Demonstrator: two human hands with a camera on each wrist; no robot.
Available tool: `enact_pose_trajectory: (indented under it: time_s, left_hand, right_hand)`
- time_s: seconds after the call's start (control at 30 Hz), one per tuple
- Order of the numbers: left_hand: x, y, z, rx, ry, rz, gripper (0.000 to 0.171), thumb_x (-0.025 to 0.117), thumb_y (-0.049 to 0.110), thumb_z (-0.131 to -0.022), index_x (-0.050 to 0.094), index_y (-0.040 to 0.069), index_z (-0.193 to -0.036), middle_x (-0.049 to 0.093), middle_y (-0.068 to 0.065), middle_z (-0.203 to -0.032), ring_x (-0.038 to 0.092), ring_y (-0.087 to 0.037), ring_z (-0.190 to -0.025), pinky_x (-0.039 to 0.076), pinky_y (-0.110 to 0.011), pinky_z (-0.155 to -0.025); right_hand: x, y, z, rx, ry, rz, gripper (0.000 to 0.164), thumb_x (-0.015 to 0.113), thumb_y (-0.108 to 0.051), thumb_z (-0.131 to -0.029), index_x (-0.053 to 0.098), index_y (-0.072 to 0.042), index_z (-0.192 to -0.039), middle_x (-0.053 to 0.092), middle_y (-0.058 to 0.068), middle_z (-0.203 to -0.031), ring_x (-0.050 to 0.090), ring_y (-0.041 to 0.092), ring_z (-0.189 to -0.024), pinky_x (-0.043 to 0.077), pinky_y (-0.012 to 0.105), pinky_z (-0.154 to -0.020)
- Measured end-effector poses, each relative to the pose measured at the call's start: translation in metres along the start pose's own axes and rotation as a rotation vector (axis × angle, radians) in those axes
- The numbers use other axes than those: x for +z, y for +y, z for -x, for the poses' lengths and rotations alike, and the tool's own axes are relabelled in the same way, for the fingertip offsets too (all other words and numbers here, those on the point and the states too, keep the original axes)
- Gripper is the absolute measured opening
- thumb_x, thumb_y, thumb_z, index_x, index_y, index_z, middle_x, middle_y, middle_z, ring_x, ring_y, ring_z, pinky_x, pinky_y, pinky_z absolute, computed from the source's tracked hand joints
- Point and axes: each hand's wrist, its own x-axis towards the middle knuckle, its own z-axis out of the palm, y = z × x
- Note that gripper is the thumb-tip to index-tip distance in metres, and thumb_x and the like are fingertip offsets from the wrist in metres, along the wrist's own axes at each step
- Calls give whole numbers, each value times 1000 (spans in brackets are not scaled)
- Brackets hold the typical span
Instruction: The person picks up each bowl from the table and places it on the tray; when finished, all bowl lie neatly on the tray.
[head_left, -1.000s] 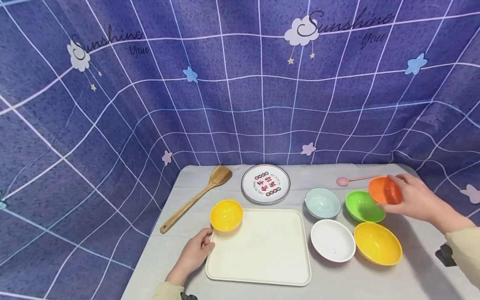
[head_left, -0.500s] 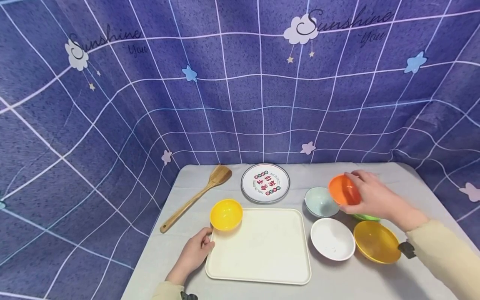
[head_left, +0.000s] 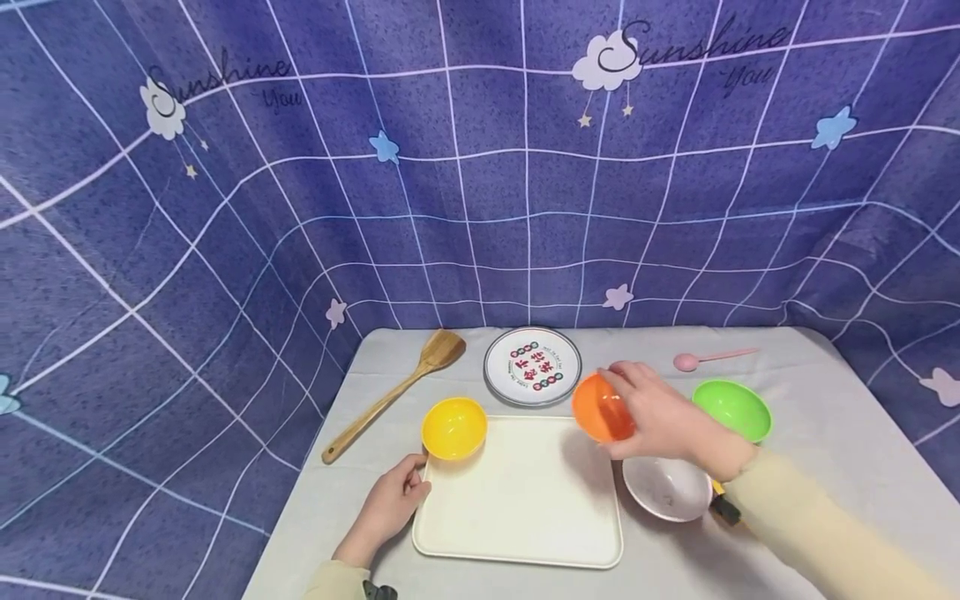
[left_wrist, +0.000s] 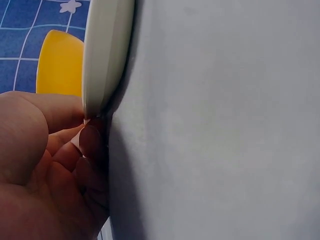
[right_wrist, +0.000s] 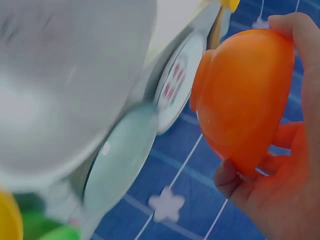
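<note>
My right hand (head_left: pixel 667 417) grips an orange bowl (head_left: pixel 600 408) by its rim, tilted and held up over the back right corner of a cream tray (head_left: pixel 525 508). In the right wrist view, fingers and thumb span the bowl's rim, its foot facing left. At the tray's left edge, my left hand (head_left: pixel 390 500) pinches the rim; the left wrist view has the thumb and curled fingers at the tray wall (left_wrist: pixel 107 55). A small yellow bowl (head_left: pixel 453 429) sits on the tray's back left corner.
Right of the tray stand a white bowl (head_left: pixel 667 492), a green bowl (head_left: pixel 731 408) and a mostly hidden larger yellow bowl. A pale blue bowl (right_wrist: pixel 122 157) shows in the right wrist view. Behind lie a printed plate (head_left: pixel 532 367), a pink spoon (head_left: pixel 686 362) and a wooden spatula (head_left: pixel 438 350).
My right hand has carried the orange bowl left from above the green bowl, past the pale blue bowl, to the tray's back right corner. The left hand stays at the tray edge.
</note>
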Motion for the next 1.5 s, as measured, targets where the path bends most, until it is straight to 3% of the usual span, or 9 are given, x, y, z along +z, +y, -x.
enact_pose_trajectory:
  time_s: [0.5,0.73,0.97,1.2,1.5]
  left_hand:
    - [1,1,-2,17,-4,19,39,71,14,-98,63,9,-137,52,4,-81,48,-14,-71,39,-28,-61]
    - [-1,3,-3,15,-10,36,39,70,13,-98,63,8,-136,52,3,-81,47,-14,-70,38,-28,-61]
    - [-1,2,-3,27,-11,45,39,71,13,-98,63,8,-136,52,3,-82,47,-14,-70,37,-27,-60]
    - [-1,2,-3,34,-15,56,37,71,12,-97,64,9,-134,52,3,-82,47,-14,-70,37,-27,-60]
    - [-3,-5,-1,16,-15,66,38,73,12,-95,66,11,-132,53,4,-80,48,-14,-68,38,-28,-62]
  right_hand:
    - [57,-70,-26,-42,-163,-41,110,87,-59,-68,49,5,-149,48,21,-144,48,33,-129,46,46,-106]
    - [83,-102,-29,-94,-197,-57,107,88,-57,-67,51,4,-147,51,16,-139,49,28,-124,47,38,-105]
    - [105,-135,-29,-59,-272,-132,111,86,-61,-68,48,-1,-153,49,8,-141,47,21,-124,45,31,-105]
    - [124,-156,-34,-84,-242,-152,109,80,-69,-75,47,-1,-154,45,12,-151,45,20,-129,43,31,-108]
    - [140,-179,-42,-112,-195,-179,122,84,-75,-66,45,0,-154,45,11,-151,45,20,-132,42,30,-110]
